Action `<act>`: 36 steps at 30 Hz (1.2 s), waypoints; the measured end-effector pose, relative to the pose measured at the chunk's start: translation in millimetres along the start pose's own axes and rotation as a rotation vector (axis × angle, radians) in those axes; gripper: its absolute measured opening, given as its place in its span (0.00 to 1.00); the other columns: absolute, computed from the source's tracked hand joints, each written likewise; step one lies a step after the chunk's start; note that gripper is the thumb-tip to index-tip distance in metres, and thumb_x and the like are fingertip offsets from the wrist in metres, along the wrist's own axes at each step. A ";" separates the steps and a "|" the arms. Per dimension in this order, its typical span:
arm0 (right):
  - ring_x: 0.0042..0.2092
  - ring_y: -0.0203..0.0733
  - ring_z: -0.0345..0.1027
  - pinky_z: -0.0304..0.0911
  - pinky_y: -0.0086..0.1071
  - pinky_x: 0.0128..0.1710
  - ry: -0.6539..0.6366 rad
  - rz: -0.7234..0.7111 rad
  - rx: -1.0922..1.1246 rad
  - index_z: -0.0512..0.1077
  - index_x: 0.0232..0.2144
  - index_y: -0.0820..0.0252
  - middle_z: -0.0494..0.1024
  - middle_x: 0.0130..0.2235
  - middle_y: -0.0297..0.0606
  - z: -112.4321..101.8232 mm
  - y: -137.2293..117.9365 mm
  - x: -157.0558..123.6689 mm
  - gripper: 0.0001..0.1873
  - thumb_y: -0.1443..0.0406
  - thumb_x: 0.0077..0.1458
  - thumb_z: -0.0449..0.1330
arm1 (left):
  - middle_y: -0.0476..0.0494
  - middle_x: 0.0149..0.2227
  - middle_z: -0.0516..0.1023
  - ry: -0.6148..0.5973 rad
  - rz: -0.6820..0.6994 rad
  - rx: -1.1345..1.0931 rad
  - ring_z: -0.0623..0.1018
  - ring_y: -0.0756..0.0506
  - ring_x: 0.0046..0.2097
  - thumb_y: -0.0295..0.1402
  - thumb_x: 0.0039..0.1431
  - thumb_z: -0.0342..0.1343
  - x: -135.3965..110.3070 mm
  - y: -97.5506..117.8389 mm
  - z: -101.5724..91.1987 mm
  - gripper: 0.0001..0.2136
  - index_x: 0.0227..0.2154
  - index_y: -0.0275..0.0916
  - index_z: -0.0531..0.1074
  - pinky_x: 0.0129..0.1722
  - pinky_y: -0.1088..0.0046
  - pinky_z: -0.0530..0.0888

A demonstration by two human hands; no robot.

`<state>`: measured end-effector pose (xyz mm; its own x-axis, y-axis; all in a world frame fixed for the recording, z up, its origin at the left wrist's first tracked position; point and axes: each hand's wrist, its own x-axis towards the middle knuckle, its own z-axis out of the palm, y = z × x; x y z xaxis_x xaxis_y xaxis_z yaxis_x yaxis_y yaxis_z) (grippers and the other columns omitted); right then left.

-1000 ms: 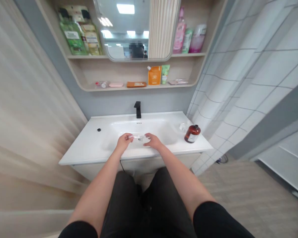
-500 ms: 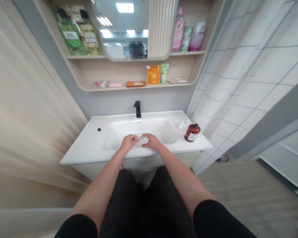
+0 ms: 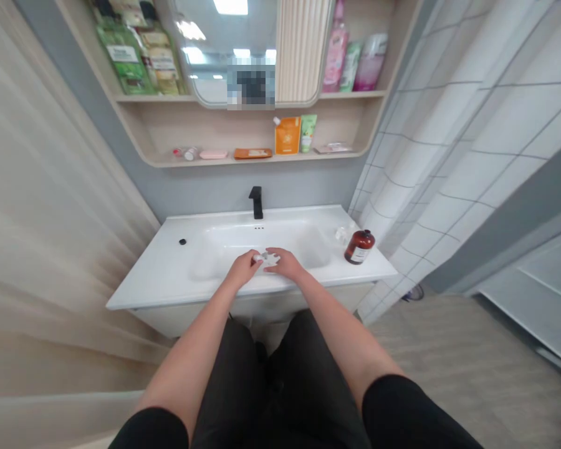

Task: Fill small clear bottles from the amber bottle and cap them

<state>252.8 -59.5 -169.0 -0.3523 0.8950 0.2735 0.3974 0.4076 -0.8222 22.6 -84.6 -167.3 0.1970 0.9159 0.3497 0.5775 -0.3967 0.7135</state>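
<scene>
Both my hands meet over the front of the white sink basin [image 3: 224, 240]. My left hand [image 3: 245, 267] is closed, pinching a small pale, partly clear thing [image 3: 260, 255] at its fingertips. My right hand [image 3: 286, 262] reaches in from the right, and its fingertips close on the other end of the same thing. The thing is too small to name. A black tap [image 3: 256, 202] stands at the back of the basin, with no water visibly running from it.
A brown bottle [image 3: 359, 246] and a clear cap-like item [image 3: 341, 234] stand on the counter's right end, and a black knob [image 3: 182, 241] lies at the left. Shelves above hold an orange pouch [image 3: 287, 135], pink bottles [image 3: 335, 50] and green packs [image 3: 121, 53]. A tiled wall stands at the right.
My hands have drawn closer together until their fingertips meet around the small thing. The view has shifted slightly downward and left.
</scene>
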 end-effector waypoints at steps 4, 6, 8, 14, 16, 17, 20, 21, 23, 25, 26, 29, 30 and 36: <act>0.56 0.53 0.78 0.77 0.41 0.52 -0.001 -0.005 0.015 0.79 0.62 0.53 0.81 0.62 0.45 0.1 -1.0 -0.7 0.42 0.59 0.44 0.81 | 0.39 0.51 0.81 -0.020 0.154 0.034 0.80 0.40 0.49 0.31 0.63 0.62 -1.7 6.9 -3.0 0.16 0.53 0.42 0.80 0.52 0.62 0.77; 0.56 0.52 0.79 0.78 0.41 0.52 -0.011 -0.003 0.023 0.79 0.61 0.52 0.81 0.62 0.44 0.3 -1.9 -1.3 0.41 0.60 0.44 0.81 | 0.39 0.49 0.80 -0.018 0.149 0.070 0.80 0.40 0.48 0.34 0.66 0.61 -2.7 10.1 -4.6 0.14 0.52 0.42 0.80 0.53 0.61 0.77; 0.55 0.52 0.79 0.78 0.41 0.51 -0.020 -0.008 0.018 0.79 0.61 0.52 0.82 0.61 0.44 0.4 -2.5 -2.0 0.41 0.60 0.43 0.81 | 0.39 0.47 0.80 -0.015 0.139 0.090 0.80 0.40 0.47 0.34 0.68 0.58 -3.5 12.2 -5.5 0.11 0.49 0.41 0.81 0.56 0.60 0.77; 0.54 0.52 0.79 0.78 0.41 0.50 -0.021 -0.019 0.022 0.79 0.62 0.52 0.81 0.62 0.45 -0.7 -2.3 -2.2 0.42 0.59 0.44 0.81 | 0.39 0.54 0.80 0.007 0.171 0.016 0.78 0.37 0.58 0.28 0.60 0.62 -2.3 10.6 -5.7 0.20 0.56 0.42 0.79 0.64 0.55 0.74; 0.54 0.52 0.79 0.78 0.40 0.50 -0.019 -0.005 0.021 0.79 0.62 0.52 0.82 0.61 0.45 -1.0 -2.4 -1.7 0.42 0.60 0.44 0.81 | 0.39 0.48 0.81 0.017 0.086 0.018 0.80 0.37 0.52 0.32 0.63 0.62 -1.0 8.8 -5.6 0.14 0.51 0.42 0.80 0.59 0.55 0.76; 0.54 0.52 0.79 0.78 0.40 0.50 -0.018 0.000 0.018 0.79 0.61 0.52 0.82 0.61 0.44 -1.1 -2.5 -1.5 0.42 0.60 0.43 0.82 | 0.40 0.46 0.82 0.000 0.069 0.020 0.81 0.37 0.50 0.32 0.64 0.61 -0.3 7.7 -5.5 0.12 0.49 0.43 0.80 0.58 0.55 0.77; 0.55 0.52 0.79 0.78 0.40 0.51 -0.025 0.001 0.023 0.79 0.61 0.51 0.81 0.62 0.44 -1.0 -2.3 -1.4 0.42 0.60 0.43 0.82 | 0.39 0.50 0.81 -0.030 0.144 0.022 0.79 0.36 0.56 0.26 0.60 0.60 0.9 4.9 -5.1 0.15 0.49 0.43 0.80 0.64 0.53 0.74; 0.55 0.53 0.79 0.78 0.41 0.50 -0.027 -0.001 0.032 0.79 0.62 0.51 0.81 0.62 0.44 -0.9 -2.0 -1.4 0.42 0.60 0.43 0.82 | 0.39 0.53 0.81 -0.015 0.169 0.022 0.78 0.36 0.58 0.25 0.58 0.61 1.1 4.2 -4.9 0.18 0.51 0.42 0.79 0.65 0.53 0.73; 0.55 0.53 0.79 0.78 0.41 0.50 -0.027 -0.001 0.051 0.79 0.62 0.51 0.81 0.63 0.45 -0.5 -1.0 -1.4 0.42 0.59 0.43 0.81 | 0.39 0.53 0.79 0.021 0.152 0.029 0.78 0.37 0.56 0.26 0.58 0.61 1.0 3.1 -4.1 0.20 0.54 0.42 0.77 0.63 0.54 0.75; 0.55 0.53 0.79 0.78 0.42 0.51 -0.023 -0.007 0.053 0.79 0.62 0.51 0.81 0.62 0.44 -0.2 0.1 -1.3 0.42 0.59 0.44 0.81 | 0.39 0.51 0.78 0.025 0.105 0.036 0.80 0.40 0.49 0.29 0.61 0.61 0.6 2.4 -3.0 0.16 0.52 0.41 0.78 0.55 0.58 0.78; 0.56 0.54 0.79 0.78 0.43 0.52 -0.023 -0.014 0.047 0.79 0.62 0.51 0.81 0.62 0.44 -0.1 0.5 -1.2 0.42 0.60 0.43 0.81 | 0.40 0.50 0.78 0.007 0.107 0.031 0.80 0.41 0.47 0.29 0.62 0.60 0.3 2.1 -2.5 0.14 0.51 0.41 0.78 0.52 0.60 0.79; 0.58 0.55 0.78 0.78 0.44 0.54 -0.032 -0.028 0.023 0.80 0.61 0.51 0.81 0.62 0.44 -0.3 1.1 -1.0 0.41 0.61 0.42 0.82 | 0.38 0.56 0.76 -0.051 0.182 -0.027 0.79 0.41 0.53 0.24 0.59 0.58 -0.2 1.1 -1.4 0.18 0.52 0.42 0.79 0.50 0.64 0.80; 0.58 0.56 0.78 0.78 0.44 0.54 -0.034 -0.029 0.016 0.80 0.60 0.51 0.81 0.61 0.44 -0.4 1.1 -1.0 0.41 0.61 0.42 0.82 | 0.38 0.58 0.75 -0.056 0.193 -0.048 0.79 0.40 0.55 0.24 0.58 0.58 0.0 0.8 -1.2 0.20 0.53 0.42 0.79 0.50 0.64 0.80; 0.56 0.54 0.79 0.78 0.43 0.53 -0.025 -0.019 0.012 0.80 0.61 0.50 0.81 0.62 0.43 0.0 0.6 -1.1 0.41 0.60 0.42 0.82 | 0.40 0.51 0.79 -0.044 0.100 -0.035 0.80 0.43 0.44 0.27 0.60 0.61 1.3 1.1 -1.7 0.17 0.51 0.42 0.80 0.49 0.62 0.80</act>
<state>253.4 -60.2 -169.8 -0.3806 0.8823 0.2769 0.3801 0.4222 -0.8230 22.1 -84.0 -164.9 0.2874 0.8731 0.3938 0.5257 -0.4875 0.6971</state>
